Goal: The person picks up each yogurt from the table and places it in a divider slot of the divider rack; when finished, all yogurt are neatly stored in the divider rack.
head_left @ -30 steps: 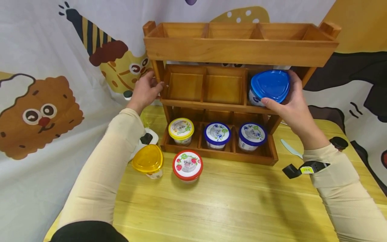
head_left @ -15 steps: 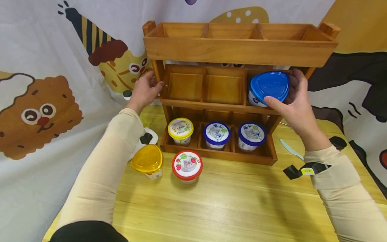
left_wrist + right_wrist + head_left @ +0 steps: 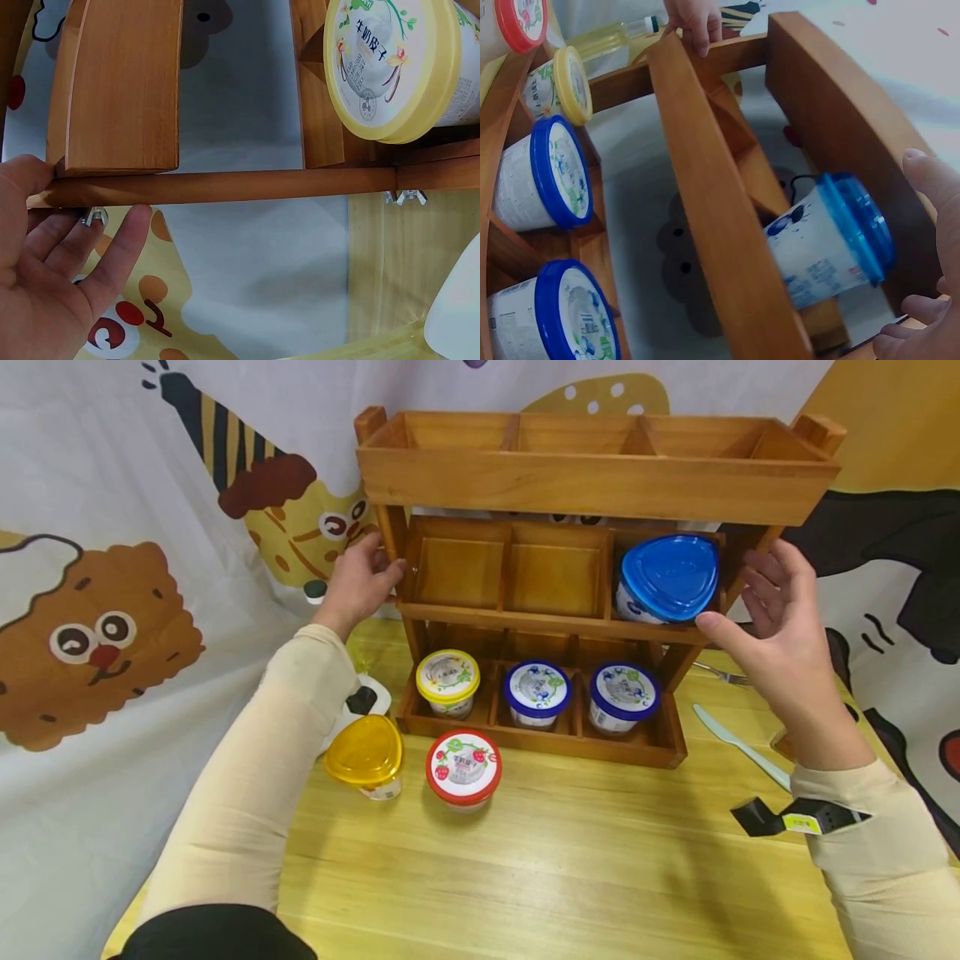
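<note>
My left hand (image 3: 358, 582) pinched the wooden rack (image 3: 596, 483); my right hand (image 3: 789, 639) hung, fingers spread, beside a glossy, rounded-triangular blue-lidded tub (image 3: 670, 578).

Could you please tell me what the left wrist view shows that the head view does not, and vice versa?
Of the two, only the left wrist view shows the metal wing nuts. Only the head view shows the right hand, red-lidded tub and triangular blue-lidded tub. Both show the left hand, wooden rack and round yellow-lidded tub.

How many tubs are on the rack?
4: blue tub, middle tier, right; yellow tub, bottom tier, left; two navy tubs, bottom centre and right. Top tier's floor is hidden.
</note>
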Demonstrator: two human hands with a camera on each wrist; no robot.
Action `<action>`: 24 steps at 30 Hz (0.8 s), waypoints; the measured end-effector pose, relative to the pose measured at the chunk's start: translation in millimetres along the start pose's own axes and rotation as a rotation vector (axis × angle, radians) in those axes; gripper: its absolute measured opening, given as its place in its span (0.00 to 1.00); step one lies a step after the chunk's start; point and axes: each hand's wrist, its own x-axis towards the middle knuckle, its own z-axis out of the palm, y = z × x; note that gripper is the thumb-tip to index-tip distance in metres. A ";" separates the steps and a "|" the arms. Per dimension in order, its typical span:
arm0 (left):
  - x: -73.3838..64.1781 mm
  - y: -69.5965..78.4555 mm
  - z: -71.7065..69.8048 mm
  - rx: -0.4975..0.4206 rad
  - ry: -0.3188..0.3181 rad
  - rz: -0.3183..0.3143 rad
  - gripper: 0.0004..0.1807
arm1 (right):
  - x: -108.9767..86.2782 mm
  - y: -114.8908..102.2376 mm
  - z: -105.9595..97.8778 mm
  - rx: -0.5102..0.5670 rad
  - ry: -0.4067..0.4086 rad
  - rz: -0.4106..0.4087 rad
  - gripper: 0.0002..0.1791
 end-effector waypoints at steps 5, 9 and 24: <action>0.1 0.5 -0.3 0.009 0.000 -0.008 0.27 | -9.0 -17.2 -3.7 -0.017 0.048 -0.049 0.50; -0.2 1.0 -0.1 0.008 0.000 -0.015 0.27 | -14.3 -29.7 -1.7 0.007 0.066 -0.121 0.51; -0.8 1.4 0.0 0.009 0.002 -0.025 0.29 | -44.8 -47.3 45.9 0.081 -0.271 -0.424 0.61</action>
